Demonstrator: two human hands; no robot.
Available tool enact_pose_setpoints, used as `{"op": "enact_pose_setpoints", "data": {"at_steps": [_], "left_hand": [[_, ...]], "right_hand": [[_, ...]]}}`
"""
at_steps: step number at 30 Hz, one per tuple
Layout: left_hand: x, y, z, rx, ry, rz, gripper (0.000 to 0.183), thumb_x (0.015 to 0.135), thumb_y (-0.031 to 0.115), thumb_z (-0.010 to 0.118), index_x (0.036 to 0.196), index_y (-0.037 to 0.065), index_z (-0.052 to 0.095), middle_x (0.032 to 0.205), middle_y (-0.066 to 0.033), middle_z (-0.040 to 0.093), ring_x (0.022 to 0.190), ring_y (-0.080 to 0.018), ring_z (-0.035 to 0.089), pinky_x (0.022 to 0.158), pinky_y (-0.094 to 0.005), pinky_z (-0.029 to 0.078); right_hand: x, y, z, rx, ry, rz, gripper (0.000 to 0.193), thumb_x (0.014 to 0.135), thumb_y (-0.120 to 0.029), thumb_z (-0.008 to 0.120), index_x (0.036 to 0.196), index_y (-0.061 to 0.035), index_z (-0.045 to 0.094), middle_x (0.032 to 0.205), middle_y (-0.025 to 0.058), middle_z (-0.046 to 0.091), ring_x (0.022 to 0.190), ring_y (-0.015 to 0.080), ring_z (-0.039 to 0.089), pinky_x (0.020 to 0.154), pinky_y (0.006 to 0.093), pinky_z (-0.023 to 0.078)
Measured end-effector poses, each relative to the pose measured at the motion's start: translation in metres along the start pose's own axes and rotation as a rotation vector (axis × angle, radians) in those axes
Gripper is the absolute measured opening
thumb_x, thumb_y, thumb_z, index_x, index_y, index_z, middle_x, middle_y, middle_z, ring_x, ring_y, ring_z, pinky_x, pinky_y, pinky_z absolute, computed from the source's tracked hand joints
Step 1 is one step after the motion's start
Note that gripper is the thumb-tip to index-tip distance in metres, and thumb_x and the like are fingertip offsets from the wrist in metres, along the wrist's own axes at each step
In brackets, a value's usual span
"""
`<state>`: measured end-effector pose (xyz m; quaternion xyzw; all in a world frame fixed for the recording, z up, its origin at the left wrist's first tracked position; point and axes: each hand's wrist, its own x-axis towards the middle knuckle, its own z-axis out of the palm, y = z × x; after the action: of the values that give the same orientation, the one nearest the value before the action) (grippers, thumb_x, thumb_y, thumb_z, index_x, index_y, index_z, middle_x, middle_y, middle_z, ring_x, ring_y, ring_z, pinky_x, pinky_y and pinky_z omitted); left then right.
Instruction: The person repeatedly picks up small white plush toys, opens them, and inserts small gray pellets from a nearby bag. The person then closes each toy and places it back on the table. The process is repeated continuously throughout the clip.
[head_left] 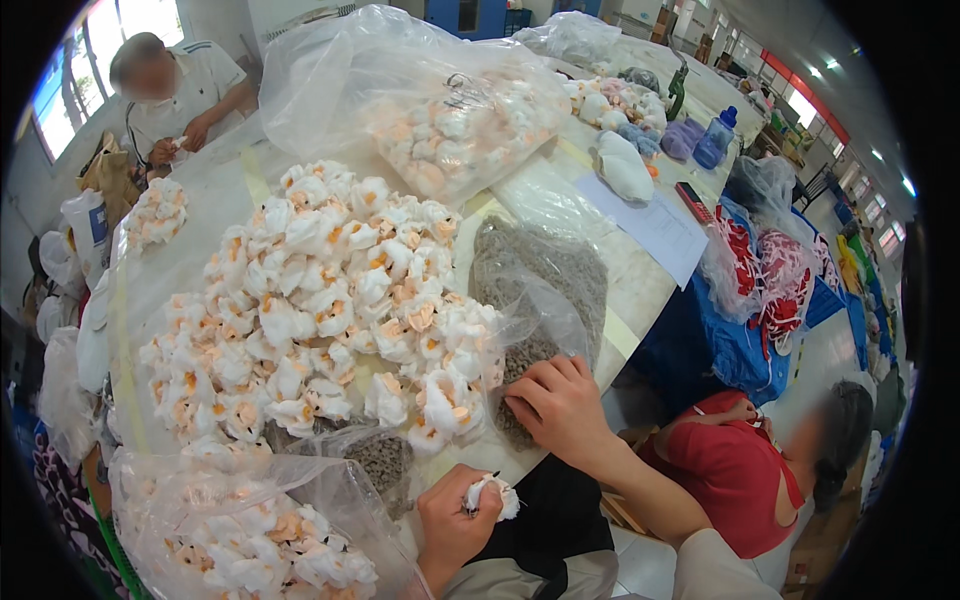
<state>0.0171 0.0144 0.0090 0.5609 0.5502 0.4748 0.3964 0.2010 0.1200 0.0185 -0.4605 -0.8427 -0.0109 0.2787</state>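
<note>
My left hand (452, 528) is closed around a small white plush piece (493, 497), held low near the table's front edge. At the mouth of a clear plastic bag of grey-brown bits (540, 250), my right hand (562, 405) has its fingers bent and drawn together. Their tips meet the bits, and whatever is between them is hidden. A wide pile of similar white plush pieces (300, 290) with peach and orange parts covers the table left of my right hand. Between my hands and that pile lies a second clear bag of grey-brown bits (382, 465).
Front left, a clear bag (270, 530) holds more plush pieces; a bigger one (440, 130) stands behind the pile. A white sheet (655, 235), red handheld device (693, 203) and blue bottle (715, 138) lie or stand right. One person (730, 470) sits close right, another (185, 95) far left.
</note>
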Motion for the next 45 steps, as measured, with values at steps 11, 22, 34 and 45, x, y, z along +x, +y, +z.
{"op": "enact_pose_setpoints", "data": {"at_steps": [11,22,34,45], "left_hand": [[0.002,-0.001,0.001,-0.032,0.025,0.037,0.019,0.093,0.017,0.069,0.089,-0.002,0.069,0.073,-0.0077,0.064,0.061,-0.0165,0.057,0.057,-0.0309,0.043],[0.001,-0.003,0.001,-0.048,-0.001,0.061,0.014,0.091,0.012,0.069,0.089,-0.001,0.07,0.074,-0.0089,0.064,0.061,-0.0171,0.058,0.056,-0.0313,0.043],[0.003,-0.004,0.005,0.044,-0.038,0.098,0.008,0.091,0.008,0.066,0.092,0.0,0.07,0.075,-0.0107,0.061,0.06,-0.0225,0.058,0.056,-0.0347,0.045],[0.006,-0.009,0.005,0.151,-0.104,0.216,0.007,0.088,0.002,0.065,0.094,-0.001,0.068,0.079,-0.0153,0.062,0.067,-0.0332,0.061,0.06,-0.0393,0.048]], "right_hand": [[-0.034,-0.038,-0.04,1.342,-0.413,0.691,0.016,0.102,-0.011,0.069,0.112,0.0014,0.07,0.097,0.0018,0.069,0.087,0.0057,0.062,0.076,0.0237,0.053],[-0.041,-0.036,-0.03,1.505,-0.51,0.771,0.017,0.102,-0.014,0.07,0.112,-0.0002,0.07,0.093,0.0003,0.07,0.08,0.0066,0.061,0.073,0.0226,0.05],[-0.032,-0.038,-0.035,0.717,-0.263,0.114,0.015,0.087,-0.003,0.075,0.099,-0.0051,0.066,0.09,0.0086,0.063,0.087,0.0298,0.062,0.073,0.0377,0.053],[-0.035,-0.036,-0.029,0.596,-0.266,-0.03,0.017,0.084,-0.001,0.076,0.097,-0.0046,0.066,0.095,0.0088,0.064,0.088,0.0303,0.062,0.075,0.0375,0.053]]}}
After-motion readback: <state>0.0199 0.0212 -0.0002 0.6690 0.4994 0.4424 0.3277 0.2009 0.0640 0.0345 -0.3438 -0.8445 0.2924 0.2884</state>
